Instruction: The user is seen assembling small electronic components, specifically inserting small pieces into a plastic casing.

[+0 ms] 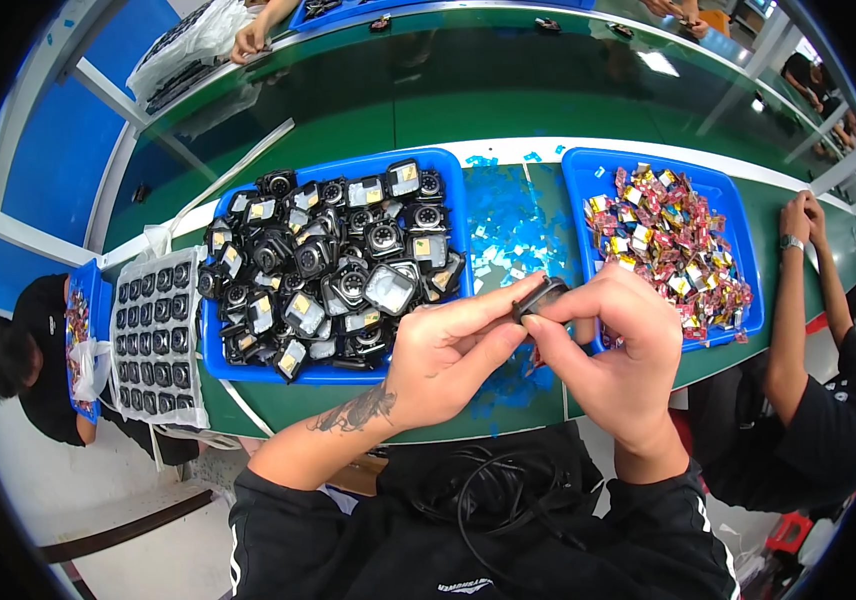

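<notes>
My left hand (445,355) and my right hand (618,350) meet in front of me, over the near edge of the table between two blue trays. Pinched between their fingertips is a small black watch case (540,297), partly covered by the fingers. Left of it, a large blue tray (456,200) is heaped with loose black watch cases (348,284), some showing glassy faces and others round sensor backs. On the right stands a second blue tray (748,270), piled with small red, yellow and white parts (663,240), perhaps batteries.
Scraps of blue film (523,225) litter the green table between the trays. At left, a white moulded tray (156,335) holds rows of watch cases. A green conveyor belt (448,100) runs beyond a white rail. People sit on both sides; one at right has joined hands (800,215).
</notes>
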Tool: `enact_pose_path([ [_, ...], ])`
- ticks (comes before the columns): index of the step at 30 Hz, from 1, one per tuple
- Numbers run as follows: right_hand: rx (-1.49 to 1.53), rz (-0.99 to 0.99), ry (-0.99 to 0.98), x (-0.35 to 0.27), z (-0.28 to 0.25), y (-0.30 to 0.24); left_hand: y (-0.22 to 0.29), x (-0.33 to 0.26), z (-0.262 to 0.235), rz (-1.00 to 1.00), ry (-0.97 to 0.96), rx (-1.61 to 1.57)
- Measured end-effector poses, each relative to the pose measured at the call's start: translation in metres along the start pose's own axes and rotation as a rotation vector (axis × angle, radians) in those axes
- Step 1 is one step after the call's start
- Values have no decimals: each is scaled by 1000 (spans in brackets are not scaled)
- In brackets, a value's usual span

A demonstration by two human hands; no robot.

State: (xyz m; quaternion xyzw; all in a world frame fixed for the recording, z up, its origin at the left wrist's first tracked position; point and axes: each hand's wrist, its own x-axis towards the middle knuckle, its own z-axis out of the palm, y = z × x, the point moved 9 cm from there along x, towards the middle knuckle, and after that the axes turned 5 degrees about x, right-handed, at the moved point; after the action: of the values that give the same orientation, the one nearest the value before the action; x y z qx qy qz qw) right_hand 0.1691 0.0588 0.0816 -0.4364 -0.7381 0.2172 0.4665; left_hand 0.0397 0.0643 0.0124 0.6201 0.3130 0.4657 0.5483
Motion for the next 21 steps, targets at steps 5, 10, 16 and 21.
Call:
enact_pose_path([
  [5, 44, -46, 123, 3, -8, -1, 2, 0, 2, -1, -29, 7],
  [10, 157, 66, 163, 5, 2, 34, -11, 8, -4, -43, 79, -185],
  [16, 669, 385, 100, -28, 18, 55, -4, 10, -14, 4, 251, -272],
  [21, 716, 411, 22, -38, 26, 50, 10, 4, -24, 119, 306, -88],
])
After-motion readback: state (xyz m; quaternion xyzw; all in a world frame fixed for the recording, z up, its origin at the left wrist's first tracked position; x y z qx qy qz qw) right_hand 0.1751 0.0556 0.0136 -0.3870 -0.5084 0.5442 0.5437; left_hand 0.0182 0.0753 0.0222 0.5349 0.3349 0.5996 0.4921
